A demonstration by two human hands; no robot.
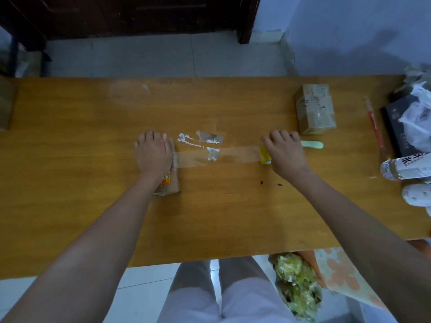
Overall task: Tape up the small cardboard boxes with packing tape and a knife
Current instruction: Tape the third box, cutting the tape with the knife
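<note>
Head view, from nearest to farthest: a crinkled bag of yellowish plastic wrapping (295, 287) sits on the floor below the near edge of the long orange-brown wooden table (210, 217). On the table, the left hand (152, 153) lies flat with straight fingers on a small brown cardboard box with a yellow-and-red label (171, 180), pressing it down left of centre. From the box's right edge a strip of clear packing tape (235, 153) runs taut across the tabletop to a yellow-cored tape roll (265, 155), which the right hand (285, 151) grips with curled fingers. Crumpled scraps of used tape (207, 139) cling to the wood just beyond the strip. A pale green handle (312, 144) pokes out from behind the right hand; it may be the knife, though its blade is hidden. Farther right, a second taped brown cardboard box (314, 108) stands well apart from the first. At the right edge lie a thin red stick (375, 123), a clear water bottle (404, 167) and a white plastic bag (417, 117).
</note>
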